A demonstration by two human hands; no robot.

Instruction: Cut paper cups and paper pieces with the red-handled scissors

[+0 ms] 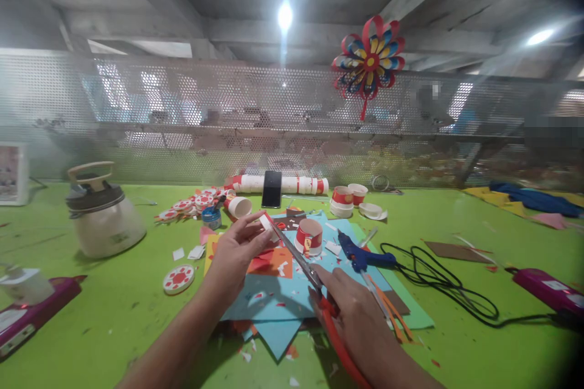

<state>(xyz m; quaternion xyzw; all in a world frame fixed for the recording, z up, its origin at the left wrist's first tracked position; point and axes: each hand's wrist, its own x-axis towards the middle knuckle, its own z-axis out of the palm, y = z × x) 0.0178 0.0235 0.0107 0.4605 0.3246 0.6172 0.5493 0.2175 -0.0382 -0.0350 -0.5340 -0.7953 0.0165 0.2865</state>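
My left hand (237,249) pinches a small white piece with a red edge (270,226) between thumb and fingers. My right hand (353,310) is wrapped round the orange-red handles of the scissors (305,264); their blades point up and left, with the tips close to the white piece. Just beyond the blades a red and white paper cup section (309,237) stands on blue paper (274,298). An orange sheet (283,268) and small scraps lie on the blue paper below my left fingers. To the right of the cup rests a blue glue gun (365,255).
On the green table (114,316) are a kettle (107,219) at the left, a phone (272,189) against stacked cups at the back, and more cups (342,200). The glue gun's black cable (438,282) runs right, to a purple power strip (545,289).
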